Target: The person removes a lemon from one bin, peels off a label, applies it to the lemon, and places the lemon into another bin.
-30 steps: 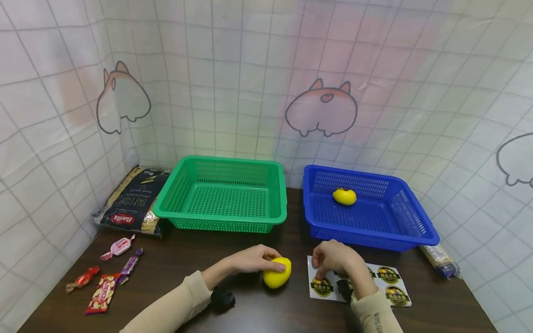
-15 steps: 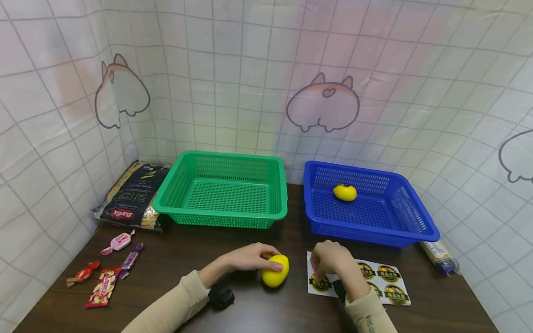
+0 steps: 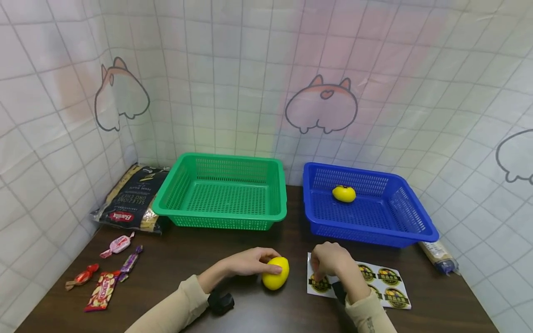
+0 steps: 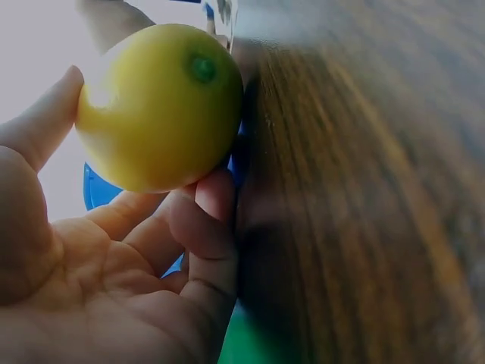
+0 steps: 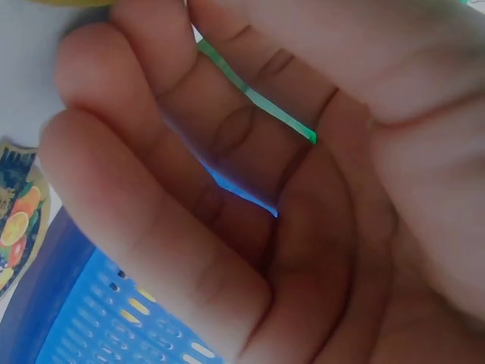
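Observation:
A yellow lemon (image 3: 275, 274) is gripped in my left hand (image 3: 249, 262), low over the dark table. Its green-tipped end shows in the left wrist view, with the thumb on one side of the lemon (image 4: 159, 110) and curled fingers on the other. My right hand (image 3: 335, 262) is over the left part of a white sticker sheet (image 3: 407, 303). Its fingers are curled, and the thumb and fingertips pinch at the upper edge of a round black-and-gold sticker (image 3: 319, 285). The right wrist view shows the curled fingers (image 5: 159, 220), but the exact contact is hidden.
Behind the hands stand a green basket (image 3: 220, 221) and a blue basket (image 3: 370, 235) with another lemon (image 3: 344, 194) inside. A pasta bag (image 3: 132, 199) and several wrapped sweets (image 3: 103, 290) lie left; another package (image 3: 440, 258) lies right. A patterned curtain (image 3: 250, 92) encloses the back.
Both hands stay in nearly the same places, the left with the lemon and the right at the sticker sheet. The head view shifts slightly; the right forearm has moved a little left.

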Motion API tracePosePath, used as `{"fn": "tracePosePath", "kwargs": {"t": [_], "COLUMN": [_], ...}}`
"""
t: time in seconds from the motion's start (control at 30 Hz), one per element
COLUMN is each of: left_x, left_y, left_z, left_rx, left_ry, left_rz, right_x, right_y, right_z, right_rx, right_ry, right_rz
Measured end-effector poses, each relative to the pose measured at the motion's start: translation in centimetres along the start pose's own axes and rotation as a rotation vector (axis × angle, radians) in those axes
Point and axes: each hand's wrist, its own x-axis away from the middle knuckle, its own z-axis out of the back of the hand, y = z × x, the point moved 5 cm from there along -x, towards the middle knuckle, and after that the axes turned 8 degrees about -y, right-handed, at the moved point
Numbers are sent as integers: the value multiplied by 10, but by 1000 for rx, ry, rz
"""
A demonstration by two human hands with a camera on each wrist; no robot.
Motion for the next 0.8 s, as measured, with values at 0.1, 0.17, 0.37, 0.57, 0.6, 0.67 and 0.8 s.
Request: {"fn": "tracePosePath", "kwargs": {"t": [0.1, 0.17, 0.37, 0.57, 0.6, 0.67, 0.8], "left_x": [2, 2, 3, 2, 2, 1, -1], "left_y": [-3, -4, -6, -1, -1, 0, 1], "left_z": [-3, -4, -8, -6, -6, -5, -4], "left_rx": [43, 66, 104, 123, 125, 125, 118], "left_ry": [-1, -5, -41, -48, -47, -47, -44], "left_rz": [8, 7, 2, -22, -19, -18, -19], "right_x": [2, 4, 16, 29, 30, 30, 28], "right_y": [1, 1, -2, -10, -11, -14, -18], "right_z": [-1, 0, 13, 35, 37, 41, 45], "right_rx": [-43, -89, -184, -181, -178, -184, -277], "right_ry": [-5, -16, 17, 146, 170, 215, 269], "right_rz": [13, 27, 168, 317, 335, 380, 475]}}
